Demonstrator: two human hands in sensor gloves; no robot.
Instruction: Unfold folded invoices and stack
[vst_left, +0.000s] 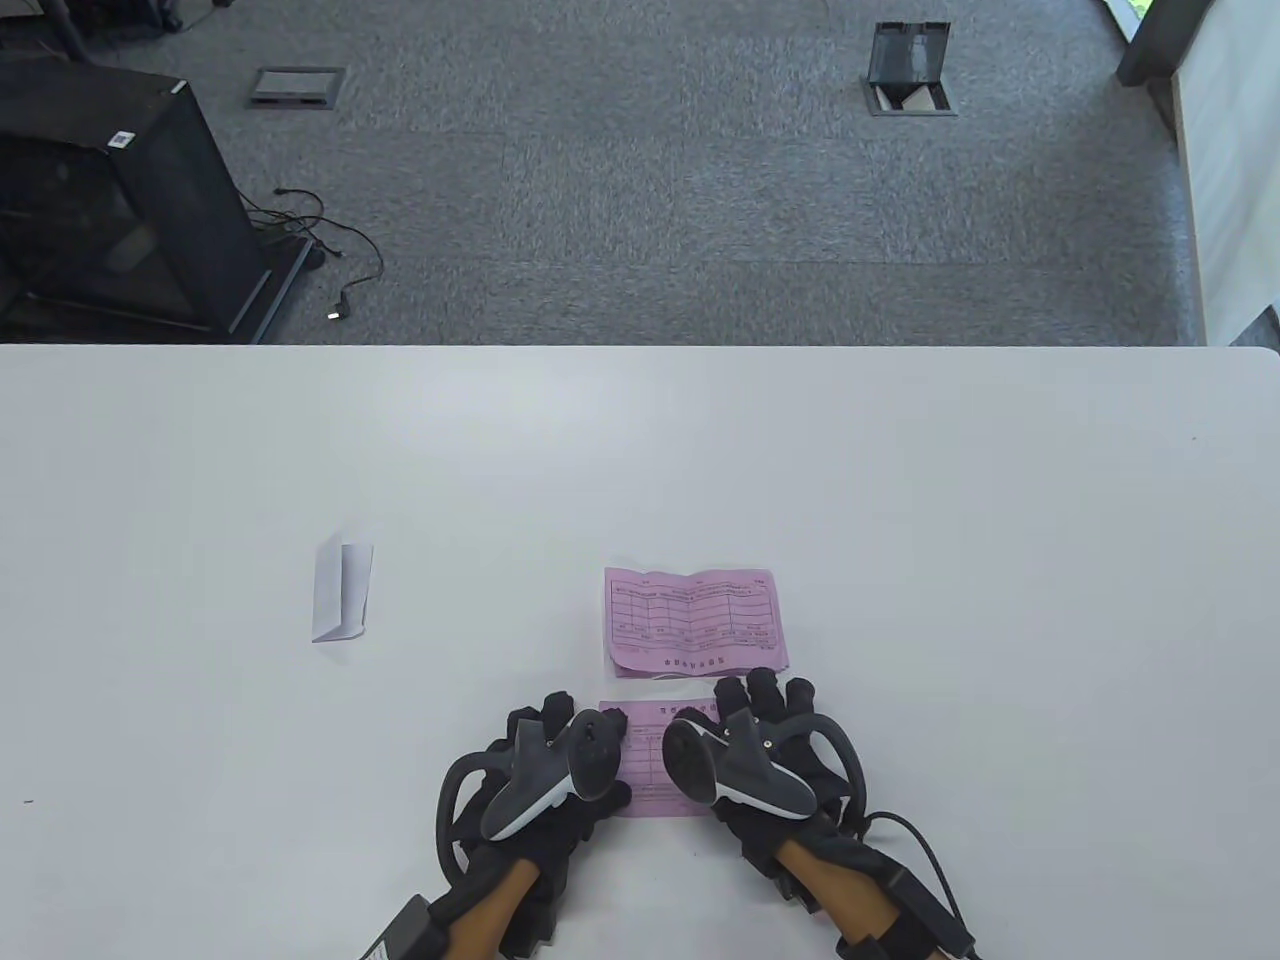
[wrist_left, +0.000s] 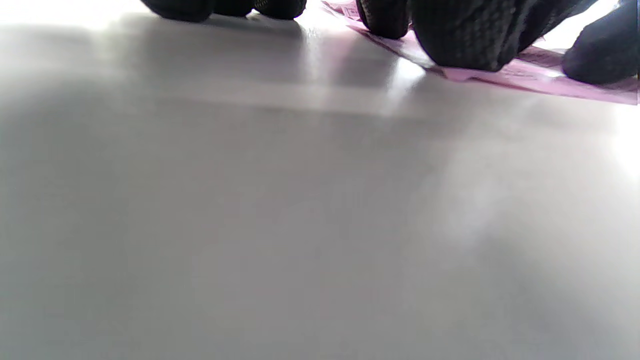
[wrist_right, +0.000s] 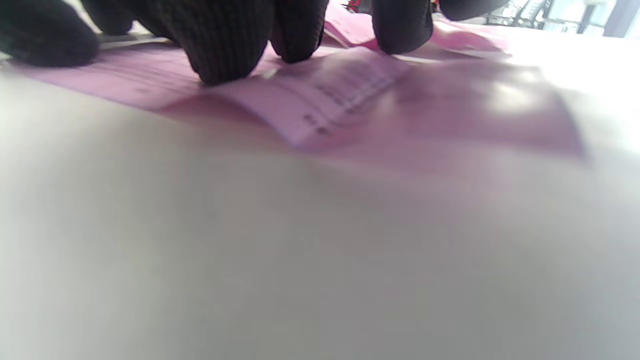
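Note:
A pink invoice (vst_left: 645, 760) lies on the white table (vst_left: 900, 500) near the front edge, and both hands press on it. My left hand (vst_left: 560, 745) rests its fingertips (wrist_left: 465, 45) on its left part. My right hand (vst_left: 765, 705) rests its fingertips (wrist_right: 220, 55) on its right part, where the paper (wrist_right: 320, 100) lifts a little along a crease. An unfolded pink invoice (vst_left: 695, 620) lies flat just behind them. A folded white invoice (vst_left: 342, 592) lies to the left, apart from both hands.
The table's far edge (vst_left: 640, 347) runs across the middle of the table view, with grey carpet behind it. A black cabinet (vst_left: 110, 220) and cables stand on the floor at the far left.

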